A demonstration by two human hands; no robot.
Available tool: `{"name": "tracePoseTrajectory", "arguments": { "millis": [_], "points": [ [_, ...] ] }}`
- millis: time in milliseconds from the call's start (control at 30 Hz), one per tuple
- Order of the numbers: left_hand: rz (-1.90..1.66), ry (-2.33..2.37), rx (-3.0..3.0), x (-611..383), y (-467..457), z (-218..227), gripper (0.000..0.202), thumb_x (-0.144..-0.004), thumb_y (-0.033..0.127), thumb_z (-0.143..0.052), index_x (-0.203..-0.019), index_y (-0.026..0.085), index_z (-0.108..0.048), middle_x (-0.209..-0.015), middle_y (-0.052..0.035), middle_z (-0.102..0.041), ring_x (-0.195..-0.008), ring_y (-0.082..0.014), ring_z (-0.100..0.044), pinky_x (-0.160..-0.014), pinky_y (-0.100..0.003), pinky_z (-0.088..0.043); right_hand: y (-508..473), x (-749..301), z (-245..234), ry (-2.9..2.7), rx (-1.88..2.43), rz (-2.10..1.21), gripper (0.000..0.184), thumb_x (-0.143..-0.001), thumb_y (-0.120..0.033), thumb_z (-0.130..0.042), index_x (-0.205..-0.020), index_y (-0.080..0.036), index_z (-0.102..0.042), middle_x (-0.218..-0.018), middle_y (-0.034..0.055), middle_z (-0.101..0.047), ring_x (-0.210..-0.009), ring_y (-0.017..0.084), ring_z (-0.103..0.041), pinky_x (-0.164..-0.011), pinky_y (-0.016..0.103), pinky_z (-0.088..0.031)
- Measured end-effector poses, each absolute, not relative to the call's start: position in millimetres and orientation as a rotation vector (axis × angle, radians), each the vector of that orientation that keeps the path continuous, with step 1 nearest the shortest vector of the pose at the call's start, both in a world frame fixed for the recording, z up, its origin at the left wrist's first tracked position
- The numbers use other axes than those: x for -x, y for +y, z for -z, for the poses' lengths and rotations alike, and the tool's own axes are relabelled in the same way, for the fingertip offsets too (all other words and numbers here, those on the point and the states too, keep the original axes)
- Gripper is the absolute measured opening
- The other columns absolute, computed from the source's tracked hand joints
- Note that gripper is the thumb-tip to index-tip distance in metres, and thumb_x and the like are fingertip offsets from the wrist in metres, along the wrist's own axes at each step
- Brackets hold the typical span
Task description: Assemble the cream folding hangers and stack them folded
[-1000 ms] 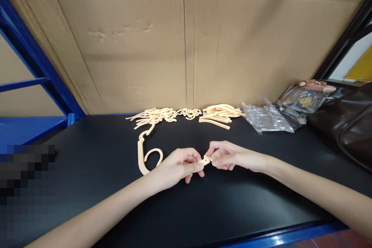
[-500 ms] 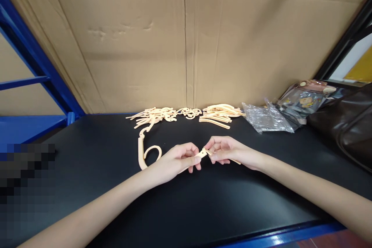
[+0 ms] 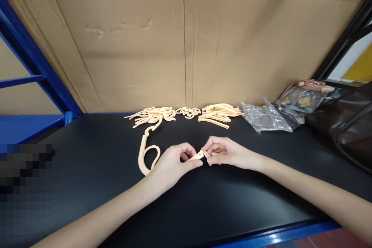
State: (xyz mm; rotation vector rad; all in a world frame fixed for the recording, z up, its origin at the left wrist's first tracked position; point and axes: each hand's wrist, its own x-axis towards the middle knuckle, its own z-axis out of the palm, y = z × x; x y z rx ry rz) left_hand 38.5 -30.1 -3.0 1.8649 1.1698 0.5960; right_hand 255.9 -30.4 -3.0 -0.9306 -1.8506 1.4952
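A cream plastic folding hanger (image 3: pixel 141 155) extends from my left hand (image 3: pixel 176 161), its curved hook and notched arm showing past the wrist at the left. Thumb and fingers of that hand grip the hanger, and one flat end with a small hole sticks out toward the right. My right hand (image 3: pixel 223 152) pinches a slim cream hanger piece (image 3: pixel 206 154) against that end. Most of this slim piece is hidden by the fingers. Whether the two parts are locked together I cannot tell.
Along the cardboard wall (image 3: pixel 130 46) lie a pile of notched hanger arms (image 3: pixel 154 114), small curved hooks (image 3: pixel 188 112) and a stack of long strips (image 3: pixel 219 112). A clear plastic bag (image 3: pixel 266 118), a transparent pouch (image 3: pixel 302 100) and a dark brown bag (image 3: pixel 343 124) occupy the right side.
The left hand has tilted, and the hanger arm at the left has swung slightly right. The strip's tail behind my right hand no longer shows. Both hands keep hold.
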Motion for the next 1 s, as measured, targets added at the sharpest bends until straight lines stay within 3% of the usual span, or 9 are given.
{"name": "tracePoseTrajectory", "arguments": {
  "millis": [367, 667, 1000],
  "points": [
    [-0.57, 1.076, -1.678, -42.5, -33.7, -4.5, 0.023, -0.077, 0.038, -0.063, -0.081, 0.018, -0.054, -0.059, 0.0046, -0.051, -0.056, -0.0111, -0.051, -0.039, -0.015, -0.033, -33.7, -255.2, 5.5, -1.894, 0.919, -1.481, 0.029, -0.088, -0.042, -0.06, -0.095, -0.015, -0.054, -0.067, -0.0014, -0.06, -0.062, 0.01, -0.053, -0.058, 0.024, -0.036],
    [-0.453, 0.947, -1.69, -38.5, -31.1, -7.0, 0.029, -0.079, 0.044, -0.063, -0.082, 0.017, -0.055, -0.055, 0.0047, -0.051, -0.049, -0.0083, -0.048, -0.038, -0.014, -0.032, -34.1, -257.8, -1.4, -1.875, 0.877, -1.659, 0.026, -0.087, -0.039, -0.063, -0.092, -0.015, -0.054, -0.066, -0.0007, -0.064, -0.058, 0.009, -0.051, -0.057, 0.022, -0.036],
    [-0.384, 0.818, -1.625, -37.5, -32.4, -12.5, 0.024, -0.076, 0.033, -0.069, -0.077, 0.017, -0.052, -0.067, 0.0049, -0.056, -0.054, -0.0075, -0.056, -0.038, -0.013, -0.034, -33.2, -262.4, -3.0, -1.842, 0.906, -1.951, 0.028, -0.083, -0.037, -0.066, -0.076, -0.014, -0.053, -0.064, 0.0026, -0.068, -0.054, 0.008, -0.054, -0.047, 0.017, -0.031]
  ]
}}
